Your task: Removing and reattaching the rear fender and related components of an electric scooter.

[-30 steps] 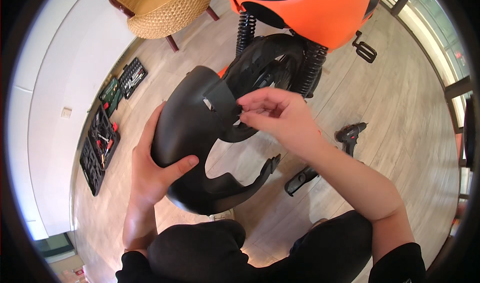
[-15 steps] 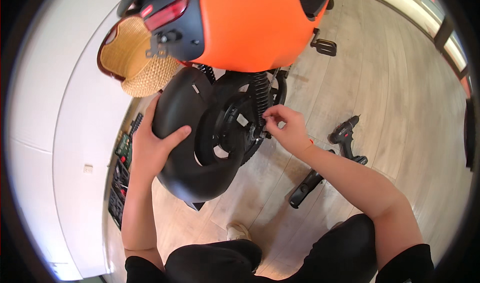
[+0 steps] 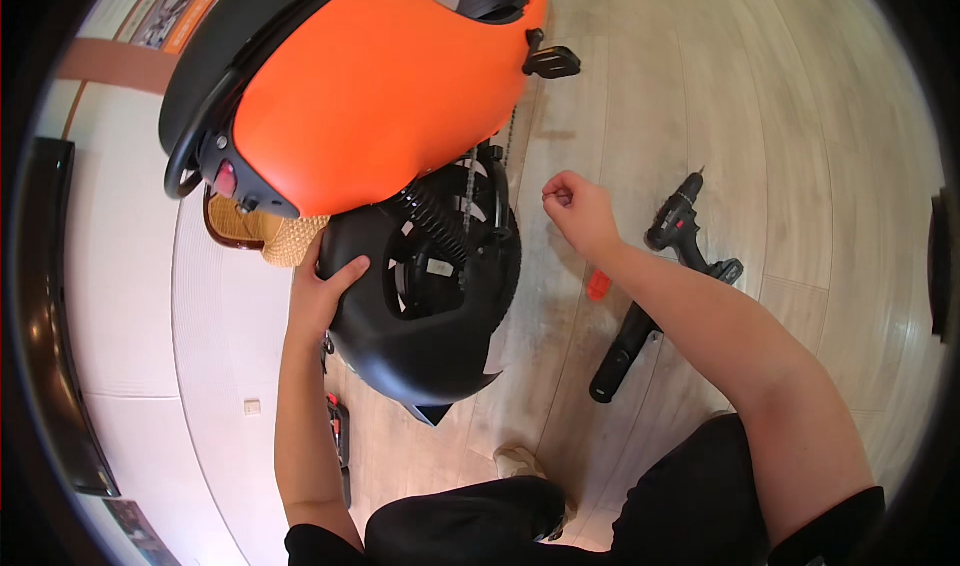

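My left hand [image 3: 318, 294] grips the left side of a black rear fender [image 3: 410, 351], its thumb over the top and the other fingers mostly hidden behind. The fender curves around the rear wheel of an orange and black pedal vehicle [image 3: 380, 96]. A black coil spring [image 3: 432, 224] slants down beside the wheel from the orange body. To the right of the wheel, my right hand [image 3: 583, 214] hovers over the floor, apart from the vehicle. Its fingers are pinched together; whatever is between them, if anything, is too small to make out.
On the wooden floor at right lie a black power drill [image 3: 680, 228], a black tube-shaped part [image 3: 624, 354] and a small orange-red piece [image 3: 598, 285]. A woven basket [image 3: 294, 242] is behind the fender at left. A pedal [image 3: 553, 62] juts out at the vehicle's right.
My right hand has drawn away from the foot of the spring, out over the floor. The left hand stays on the fender. My view has shifted, and the orange-red piece has come into sight.
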Demonstrator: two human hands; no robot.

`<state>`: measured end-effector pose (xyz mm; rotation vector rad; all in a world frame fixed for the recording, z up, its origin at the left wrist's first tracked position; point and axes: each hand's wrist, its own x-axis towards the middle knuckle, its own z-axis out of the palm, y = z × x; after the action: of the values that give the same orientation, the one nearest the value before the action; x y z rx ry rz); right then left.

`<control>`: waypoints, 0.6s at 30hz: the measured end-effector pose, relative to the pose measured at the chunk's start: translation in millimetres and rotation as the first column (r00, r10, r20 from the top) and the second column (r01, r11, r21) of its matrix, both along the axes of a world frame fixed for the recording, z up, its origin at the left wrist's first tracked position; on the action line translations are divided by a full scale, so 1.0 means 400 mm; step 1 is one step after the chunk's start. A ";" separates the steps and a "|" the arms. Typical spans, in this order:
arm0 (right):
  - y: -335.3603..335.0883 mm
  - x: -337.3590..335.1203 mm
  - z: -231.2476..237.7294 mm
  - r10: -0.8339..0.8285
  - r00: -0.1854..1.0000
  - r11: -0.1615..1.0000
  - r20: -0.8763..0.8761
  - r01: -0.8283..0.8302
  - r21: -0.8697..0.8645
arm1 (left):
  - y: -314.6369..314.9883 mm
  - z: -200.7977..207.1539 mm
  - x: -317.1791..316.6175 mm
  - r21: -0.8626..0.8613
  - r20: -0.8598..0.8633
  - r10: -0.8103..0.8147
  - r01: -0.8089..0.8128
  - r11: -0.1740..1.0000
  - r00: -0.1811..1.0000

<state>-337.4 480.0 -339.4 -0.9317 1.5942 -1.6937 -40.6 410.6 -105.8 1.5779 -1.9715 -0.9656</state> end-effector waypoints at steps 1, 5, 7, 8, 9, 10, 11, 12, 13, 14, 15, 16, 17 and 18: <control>0.000 -0.008 -0.009 -0.001 1.000 1.000 -0.015 0.002 0.007 | -0.005 -0.003 -0.007 0.005 0.010 -0.010 0.010 1.000 1.000; -0.002 -0.027 -0.030 0.007 1.000 0.998 0.019 -0.008 0.063 | -0.022 -0.014 -0.028 0.036 0.026 -0.017 0.016 0.999 1.000; -0.004 -0.034 -0.034 0.002 0.999 0.998 0.033 -0.004 0.069 | -0.037 -0.016 -0.032 0.065 0.020 -0.025 0.024 0.998 0.999; -0.004 -0.037 -0.034 0.002 0.999 0.997 0.039 -0.005 0.075 | -0.041 -0.016 -0.036 0.064 0.051 -0.034 0.030 0.997 0.998; -0.004 -0.041 -0.035 -0.005 0.999 0.997 0.048 0.001 0.079 | -0.045 -0.015 -0.041 0.062 0.083 -0.042 0.037 0.997 0.996; -0.004 -0.047 -0.036 0.017 0.999 0.995 0.043 -0.021 0.094 | -0.051 -0.012 -0.047 0.067 0.092 -0.049 0.043 0.997 0.995; -0.004 -0.053 -0.046 0.040 0.999 0.993 0.036 -0.043 0.111 | -0.054 -0.011 -0.058 0.082 0.111 -0.041 0.032 0.996 0.993; -0.003 -0.056 -0.057 0.035 0.998 0.992 0.043 -0.039 0.116 | -0.060 -0.011 -0.067 0.097 0.130 -0.033 0.020 0.995 0.991; -0.003 -0.057 -0.067 0.009 0.999 0.996 0.042 -0.013 0.092 | -0.069 -0.013 -0.075 0.102 0.137 -0.038 0.024 0.994 0.990; -0.004 -0.055 -0.072 -0.012 0.999 0.998 0.043 0.009 0.067 | -0.079 -0.013 -0.078 0.126 0.166 -0.038 0.017 0.992 0.985; -0.004 -0.056 -0.077 -0.012 0.999 0.997 0.050 0.008 0.071 | -0.090 -0.012 -0.080 0.149 0.194 -0.039 0.010 0.989 0.980; -0.005 -0.059 -0.083 0.003 0.998 0.996 0.056 -0.008 0.089 | -0.105 -0.019 -0.074 0.154 0.201 -0.039 0.008 0.988 0.979; -0.008 -0.060 -0.085 0.018 0.998 0.995 0.061 -0.024 0.102 | -0.120 -0.024 -0.072 0.123 0.229 -0.059 0.032 0.992 0.972; -0.011 -0.058 -0.086 0.018 0.998 0.994 0.066 -0.025 0.103 | -0.132 -0.029 -0.069 0.093 0.258 -0.079 0.057 0.994 0.963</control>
<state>-360.7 475.6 -373.8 -0.8313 1.6067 -1.5945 -68.3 357.7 -117.4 1.7732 -2.2001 -0.9175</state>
